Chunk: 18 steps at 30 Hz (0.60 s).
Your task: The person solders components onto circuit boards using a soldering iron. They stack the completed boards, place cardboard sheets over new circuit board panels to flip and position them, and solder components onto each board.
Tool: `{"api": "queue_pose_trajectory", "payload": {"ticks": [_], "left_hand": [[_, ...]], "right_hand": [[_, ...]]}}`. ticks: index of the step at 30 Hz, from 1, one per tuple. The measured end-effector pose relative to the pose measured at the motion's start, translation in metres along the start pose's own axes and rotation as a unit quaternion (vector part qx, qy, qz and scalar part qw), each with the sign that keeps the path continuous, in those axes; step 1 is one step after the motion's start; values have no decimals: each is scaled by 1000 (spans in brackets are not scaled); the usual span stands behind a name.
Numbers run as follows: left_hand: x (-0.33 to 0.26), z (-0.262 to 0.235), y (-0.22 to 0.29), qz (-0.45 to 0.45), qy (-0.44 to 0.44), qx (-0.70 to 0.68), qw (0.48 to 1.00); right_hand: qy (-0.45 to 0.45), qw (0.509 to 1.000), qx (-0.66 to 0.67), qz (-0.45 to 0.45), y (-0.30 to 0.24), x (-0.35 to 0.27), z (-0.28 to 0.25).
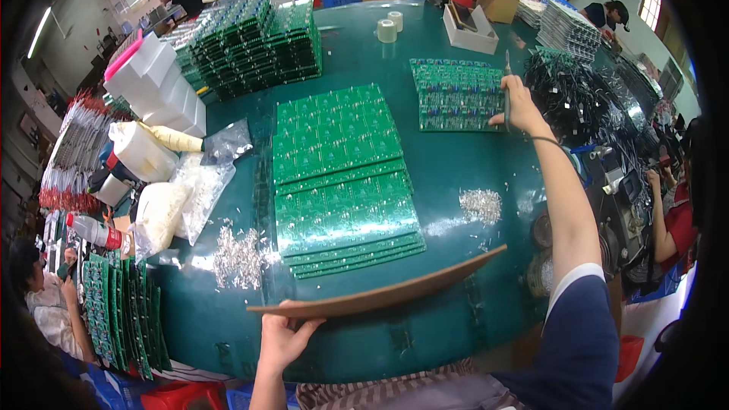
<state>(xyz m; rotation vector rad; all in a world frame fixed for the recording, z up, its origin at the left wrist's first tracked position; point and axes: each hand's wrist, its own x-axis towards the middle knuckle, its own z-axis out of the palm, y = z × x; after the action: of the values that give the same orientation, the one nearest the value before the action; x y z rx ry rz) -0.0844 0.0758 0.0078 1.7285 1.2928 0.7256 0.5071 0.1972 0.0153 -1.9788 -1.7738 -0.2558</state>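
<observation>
My left hand (284, 340) grips the near edge of a thin brown board (380, 296), tilted so that I see it nearly edge-on above the table's front. My right hand (522, 108) reaches to the far right, closed around a slim dark pointed tool (507, 67) that points away from me. A dark cord runs from about that hand along my forearm; the tool's exact kind is unclear. Beside the right hand lies a green circuit board panel with mounted parts (459, 96). Between my hands are stacked green circuit board panels (338, 137), laid in overlapping layers.
Small pale parts lie heaped at left (238, 257) and right (480, 206). Tall circuit board stacks (258, 42), white boxes (156, 83) and plastic bags (199, 190) line the left. Black cables (569, 95) bundle at right. Tape rolls (387, 30) stand behind. Other people work around the table (357, 19).
</observation>
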Motion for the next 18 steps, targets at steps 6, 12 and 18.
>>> {"api": "queue_pose_trajectory", "payload": {"ticks": [6, 12, 18], "left_hand": [[8, -5, -4, -42, -27, 50, 997], [14, -7, -3, -55, -63, -140, 987], [40, -43, 27, -26, -65, -301, 951]], "right_hand": [[25, 987, -106, -122, -6, 13, -1], [59, 985, -101, -124, -28, -10, -6], [129, 906, 395, 79, -122, -50, -52]]}}
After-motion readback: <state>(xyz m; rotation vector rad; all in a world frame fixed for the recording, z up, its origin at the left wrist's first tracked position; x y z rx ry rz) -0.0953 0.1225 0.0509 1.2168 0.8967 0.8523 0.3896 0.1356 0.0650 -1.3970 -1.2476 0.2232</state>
